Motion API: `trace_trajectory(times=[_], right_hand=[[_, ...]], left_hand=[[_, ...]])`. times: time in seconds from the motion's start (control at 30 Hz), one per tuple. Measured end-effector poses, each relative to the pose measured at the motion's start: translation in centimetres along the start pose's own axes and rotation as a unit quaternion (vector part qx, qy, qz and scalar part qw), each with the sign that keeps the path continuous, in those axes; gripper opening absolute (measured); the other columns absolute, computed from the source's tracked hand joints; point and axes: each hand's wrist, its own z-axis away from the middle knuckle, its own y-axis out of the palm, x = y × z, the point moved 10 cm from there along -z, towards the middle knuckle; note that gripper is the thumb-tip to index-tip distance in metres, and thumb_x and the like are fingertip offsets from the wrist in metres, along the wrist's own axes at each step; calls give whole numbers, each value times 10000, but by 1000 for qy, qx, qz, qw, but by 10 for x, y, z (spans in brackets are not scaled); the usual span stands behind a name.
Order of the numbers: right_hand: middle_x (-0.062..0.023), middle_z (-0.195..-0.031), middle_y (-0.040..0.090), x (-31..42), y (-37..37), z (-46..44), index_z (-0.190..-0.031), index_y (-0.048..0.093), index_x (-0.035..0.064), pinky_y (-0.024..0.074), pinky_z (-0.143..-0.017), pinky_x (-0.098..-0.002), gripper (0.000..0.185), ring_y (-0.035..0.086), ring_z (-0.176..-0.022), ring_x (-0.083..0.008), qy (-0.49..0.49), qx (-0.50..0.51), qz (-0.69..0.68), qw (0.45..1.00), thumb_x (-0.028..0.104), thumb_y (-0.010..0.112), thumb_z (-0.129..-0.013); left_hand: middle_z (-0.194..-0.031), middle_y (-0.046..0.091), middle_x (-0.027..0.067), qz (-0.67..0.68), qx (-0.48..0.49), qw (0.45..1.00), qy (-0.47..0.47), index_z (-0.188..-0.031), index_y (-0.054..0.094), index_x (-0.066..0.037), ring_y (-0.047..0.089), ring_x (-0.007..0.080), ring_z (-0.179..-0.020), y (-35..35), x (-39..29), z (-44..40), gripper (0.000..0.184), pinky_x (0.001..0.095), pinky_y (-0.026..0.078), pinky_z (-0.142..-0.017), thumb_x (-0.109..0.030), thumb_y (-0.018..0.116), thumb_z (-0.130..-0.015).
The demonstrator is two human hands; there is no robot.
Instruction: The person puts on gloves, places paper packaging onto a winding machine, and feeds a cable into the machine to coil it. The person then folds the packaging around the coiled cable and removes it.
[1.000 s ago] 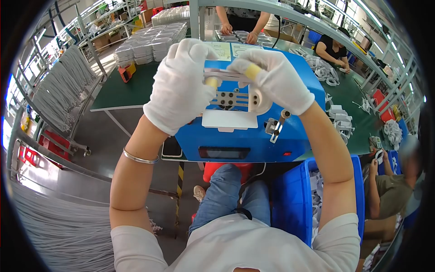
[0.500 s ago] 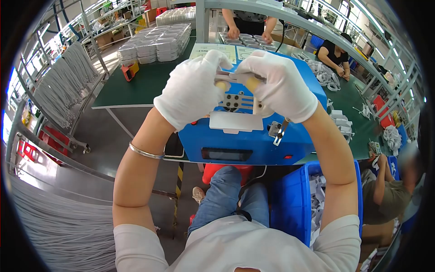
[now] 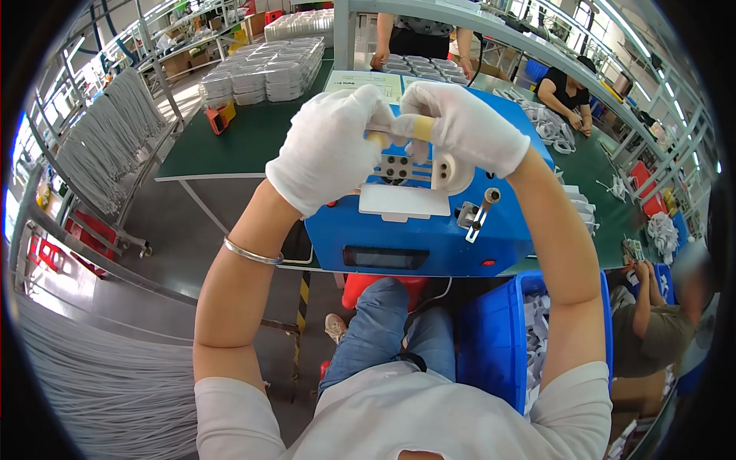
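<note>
In a white glove, my left hand (image 3: pixel 330 146) is closed at the fingertips above the blue machine (image 3: pixel 383 249). My right hand (image 3: pixel 464 126), also gloved and with yellow tape round a finger, pinches close beside it, the fingertips meeting. Whatever lies between them is small, pale and mostly hidden by the gloves. Just below the hands are a slotted metal bracket (image 3: pixel 406 170), a round white part (image 3: pixel 455 175) and a white plate (image 3: pixel 404 202) on the machine. A small metal arm with a knob (image 3: pixel 481 215) stands to the right.
Stacked clear plastic trays (image 3: pixel 264 73) and an orange tape dispenser (image 3: pixel 220 119) rest on the green table (image 3: pixel 207 153). A blue bin (image 3: pixel 491 345) with white pieces stands by my right leg. Grey cables (image 3: pixel 107 153) hang at left. Co-workers are across and at right.
My right hand has shifted slightly left, and its fingers have closed in against my left hand. The greyish strip seen between them is now mostly covered. A co-worker's hands opposite have moved apart.
</note>
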Motion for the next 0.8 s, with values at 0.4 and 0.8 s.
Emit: trace_trajectory(times=[0.4,0.8], right_hand=[[-63,-911,605,-16,-5,28,-1216,574,44,462,-821,-299,643,569,-875,-148,-114,2,-180,977,592,467,-898],[-98,-1019,629,-10,-2,27,-1150,576,-10,448,-852,-281,310,565,-940,-123,-45,3,-32,998,102,603,-862]], left_hand=[[-865,567,-36,403,-168,868,-237,-1297,473,-33,414,3,-613,24,44,94,362,147,342,-528,-234,445,-997],[-729,602,85,602,-99,741,-280,-1024,523,-4,543,110,-567,102,16,122,366,231,435,-531,-359,545,-939]])
